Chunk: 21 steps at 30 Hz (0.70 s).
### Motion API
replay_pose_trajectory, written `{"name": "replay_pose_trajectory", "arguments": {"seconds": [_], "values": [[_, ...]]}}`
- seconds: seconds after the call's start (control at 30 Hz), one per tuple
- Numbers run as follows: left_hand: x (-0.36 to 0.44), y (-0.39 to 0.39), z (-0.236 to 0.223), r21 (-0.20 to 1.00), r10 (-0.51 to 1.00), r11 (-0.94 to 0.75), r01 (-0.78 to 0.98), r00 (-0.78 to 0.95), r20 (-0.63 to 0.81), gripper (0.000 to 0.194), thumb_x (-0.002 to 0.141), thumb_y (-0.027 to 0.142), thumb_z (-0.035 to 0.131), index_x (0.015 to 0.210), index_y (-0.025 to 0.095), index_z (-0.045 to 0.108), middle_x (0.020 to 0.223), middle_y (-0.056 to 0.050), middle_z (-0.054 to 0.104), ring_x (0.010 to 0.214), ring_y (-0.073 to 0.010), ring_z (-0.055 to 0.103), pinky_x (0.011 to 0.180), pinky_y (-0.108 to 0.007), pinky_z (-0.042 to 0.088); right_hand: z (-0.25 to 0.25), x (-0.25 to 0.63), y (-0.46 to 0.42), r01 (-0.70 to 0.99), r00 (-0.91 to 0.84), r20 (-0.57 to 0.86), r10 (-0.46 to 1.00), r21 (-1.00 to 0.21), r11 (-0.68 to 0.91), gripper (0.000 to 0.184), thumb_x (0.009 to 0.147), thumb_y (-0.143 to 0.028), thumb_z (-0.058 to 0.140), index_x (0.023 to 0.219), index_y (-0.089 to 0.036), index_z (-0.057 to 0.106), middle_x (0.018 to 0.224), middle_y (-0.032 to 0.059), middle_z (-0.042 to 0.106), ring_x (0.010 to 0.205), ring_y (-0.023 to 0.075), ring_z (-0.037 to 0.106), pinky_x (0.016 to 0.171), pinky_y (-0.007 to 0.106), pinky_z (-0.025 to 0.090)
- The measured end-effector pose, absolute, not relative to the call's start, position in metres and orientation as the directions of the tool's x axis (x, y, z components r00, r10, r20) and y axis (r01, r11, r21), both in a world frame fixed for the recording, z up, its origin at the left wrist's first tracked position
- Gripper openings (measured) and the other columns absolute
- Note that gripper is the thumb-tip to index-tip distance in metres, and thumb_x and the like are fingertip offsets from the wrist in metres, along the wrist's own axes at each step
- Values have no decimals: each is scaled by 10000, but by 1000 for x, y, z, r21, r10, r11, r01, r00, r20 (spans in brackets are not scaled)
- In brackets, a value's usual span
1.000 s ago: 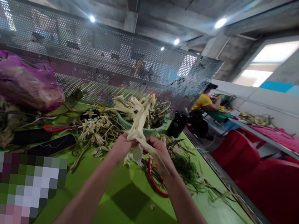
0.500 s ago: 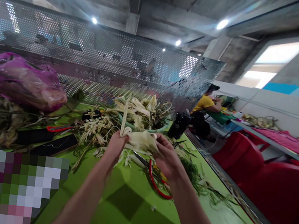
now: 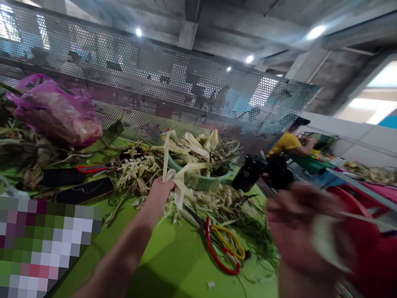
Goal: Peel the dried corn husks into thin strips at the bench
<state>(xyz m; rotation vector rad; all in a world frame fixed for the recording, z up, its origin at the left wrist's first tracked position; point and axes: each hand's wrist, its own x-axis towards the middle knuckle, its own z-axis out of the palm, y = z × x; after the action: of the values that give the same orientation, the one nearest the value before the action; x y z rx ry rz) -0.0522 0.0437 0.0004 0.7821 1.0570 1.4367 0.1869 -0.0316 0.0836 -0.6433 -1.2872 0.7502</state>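
Note:
My left hand [image 3: 160,193] is closed around pale dried corn husk [image 3: 179,181], folded at the fingers, with one strip standing up and others hanging to the right. My right hand [image 3: 300,227], smeared by motion, is raised at the right over the table's edge. A pale piece of husk [image 3: 329,243] goes with it, its fingers curled. Below and between the hands, scissors [image 3: 224,250] with red and yellow handles lie on the green table [image 3: 169,279]. Just beyond my left hand sits a green basin [image 3: 205,183] heaped with husks.
A pink plastic bag [image 3: 59,114] rests at the back left among dry leaves. Nearer are a red-handled cutter [image 3: 92,169] and a black phone-like slab [image 3: 85,190]. A perforated metal screen [image 3: 138,75] stands behind. To the right are red chairs [image 3: 382,265] and a person in yellow [image 3: 288,142].
My right hand has pulled away from my left, moving right and nearer the camera with a piece of husk. My left hand keeps its hold. The view has shifted slightly left.

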Motion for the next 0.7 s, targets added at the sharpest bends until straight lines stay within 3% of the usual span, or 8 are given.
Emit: {"name": "replay_pose_trajectory", "arguments": {"seconds": [0.07, 0.13, 0.23, 0.4, 0.7], "values": [[-46, 39, 4, 938, 986, 55, -341, -129, -105, 83, 591, 204, 593, 647, 159, 551, 428, 80, 366, 399, -55, 273, 430, -204, 201, 72, 158, -13, -249, 34, 433, 901, -869, 427, 214, 635, -439, 764, 706, -264, 662, 734, 13, 595, 598, 134, 499, 580, 320, 407], [-39, 34, 7, 952, 990, 74, -298, -94, -107, 93, 582, 208, 605, 652, 153, 577, 431, 75, 380, 401, -53, 269, 424, -203, 183, 58, 136, 2, -216, -17, 270, 963, -941, 260, 191, 619, -338, 784, 702, -215, 664, 667, 7, 585, 583, 130, 501, 542, 280, 385], [-30, 31, 7, 956, 997, 66, -285, -20, -74, 157, 564, 218, 649, 701, 146, 622, 468, 52, 458, 440, -69, 360, 446, -194, 245, 38, 121, 13, -176, -9, 134, 991, -976, 130, 213, 617, -328, 771, 722, -189, 648, 607, -16, 579, 517, 109, 469, 511, 254, 355], [-23, 31, 1, 963, 999, -26, -270, 26, 35, 223, 570, 247, 698, 756, 127, 670, 657, -25, 622, 606, -122, 522, 566, -211, 381, 25, 117, 17, -95, 28, 136, 990, -986, 138, 270, 592, -326, 784, 687, -177, 580, 564, -39, 564, 505, 102, 466, 506, 232, 359], [-22, 31, 4, 952, 990, -85, -294, 87, 115, 196, 571, 192, 686, 759, 135, 682, 687, -9, 641, 646, -125, 544, 655, -225, 420, 23, 119, 20, -95, -43, 87, 995, -992, 83, 362, 594, -348, 786, 862, -164, 626, 721, 14, 664, 576, 130, 542, 533, 238, 410]]}}
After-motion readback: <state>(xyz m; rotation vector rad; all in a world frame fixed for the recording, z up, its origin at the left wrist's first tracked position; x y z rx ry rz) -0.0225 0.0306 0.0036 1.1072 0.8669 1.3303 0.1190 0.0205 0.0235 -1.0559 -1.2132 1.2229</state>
